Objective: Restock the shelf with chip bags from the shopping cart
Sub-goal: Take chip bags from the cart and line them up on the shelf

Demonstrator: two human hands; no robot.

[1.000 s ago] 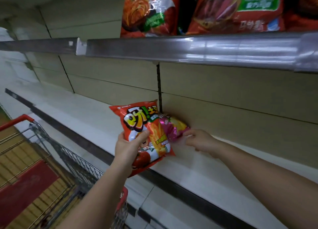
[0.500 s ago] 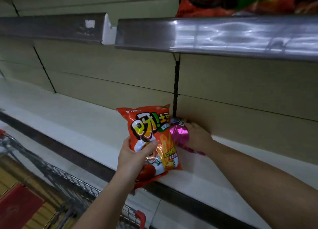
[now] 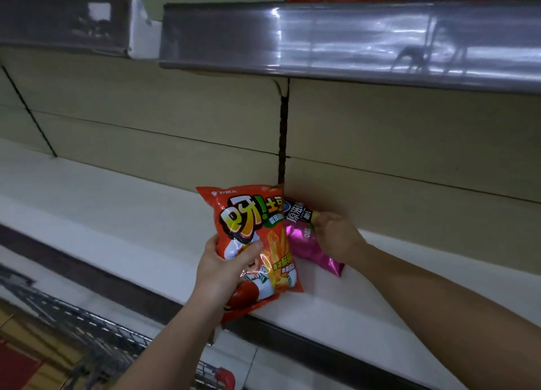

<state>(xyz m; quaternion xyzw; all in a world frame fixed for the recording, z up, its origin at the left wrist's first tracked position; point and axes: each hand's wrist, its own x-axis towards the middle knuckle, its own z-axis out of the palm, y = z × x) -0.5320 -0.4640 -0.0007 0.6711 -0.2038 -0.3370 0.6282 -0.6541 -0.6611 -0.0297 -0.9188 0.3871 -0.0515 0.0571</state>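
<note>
I see the white shelf [image 3: 123, 214] with the cart [image 3: 96, 334] below it. My left hand [image 3: 224, 268] grips the red bag [image 3: 251, 243] upright at the shelf edge (overlapping the pink one); my right hand [image 3: 336, 234] pinches the pink bag [image 3: 304, 243] lying on the shelf.

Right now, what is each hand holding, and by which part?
The left hand grips the orange chip bag at its lower left edge. The right hand pinches the pink chip bag at its right side, on the shelf.
</note>
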